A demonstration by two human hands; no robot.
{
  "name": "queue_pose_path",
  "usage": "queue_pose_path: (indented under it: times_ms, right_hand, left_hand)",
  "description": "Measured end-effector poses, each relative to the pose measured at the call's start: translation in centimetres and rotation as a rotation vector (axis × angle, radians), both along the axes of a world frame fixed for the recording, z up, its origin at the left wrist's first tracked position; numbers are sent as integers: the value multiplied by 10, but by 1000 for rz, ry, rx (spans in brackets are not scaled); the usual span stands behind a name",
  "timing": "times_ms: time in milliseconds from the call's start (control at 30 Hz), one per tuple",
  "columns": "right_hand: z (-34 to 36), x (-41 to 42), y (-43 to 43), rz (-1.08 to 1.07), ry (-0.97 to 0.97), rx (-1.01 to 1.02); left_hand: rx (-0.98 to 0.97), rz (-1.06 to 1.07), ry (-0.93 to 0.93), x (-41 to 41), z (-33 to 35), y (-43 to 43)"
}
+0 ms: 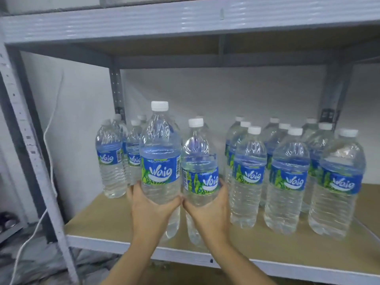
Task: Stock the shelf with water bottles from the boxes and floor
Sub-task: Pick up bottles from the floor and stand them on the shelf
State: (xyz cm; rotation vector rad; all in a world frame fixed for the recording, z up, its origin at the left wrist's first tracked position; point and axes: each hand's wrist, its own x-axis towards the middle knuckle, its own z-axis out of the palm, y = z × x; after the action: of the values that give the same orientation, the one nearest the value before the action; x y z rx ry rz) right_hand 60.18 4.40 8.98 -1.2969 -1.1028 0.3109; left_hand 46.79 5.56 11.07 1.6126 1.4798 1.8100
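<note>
Bottles of water are held upright, side by side, at the front edge of the shelf board (pixel 115 219). The left bottle (pixel 159 161) is gripped low down by the left hand (pixel 152 204), the right bottle (pixel 198 171) by the right hand (pixel 209 210). Rows of bottles (pixel 287 177) are stood towards the right edge, and a small group of bottles (pixel 111 161) near the back left corner. A white cable (pixel 49 140) is hung by the left post

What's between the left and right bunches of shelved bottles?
Head view: a bottle in your left hand, another bottle in your right hand, a third bottle behind.
</note>
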Motion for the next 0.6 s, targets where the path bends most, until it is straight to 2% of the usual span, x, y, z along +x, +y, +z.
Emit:
queue_pose_path:
  times_ms: [300, 600]
  right_hand:
    - [-21, -7, 69, -185, -20, -1]
    - [-40, -22, 96, -344, -10, 28]
  left_hand:
    - [85, 36, 45, -10, -2, 32]
    - [90, 54, 29, -11, -22, 42]
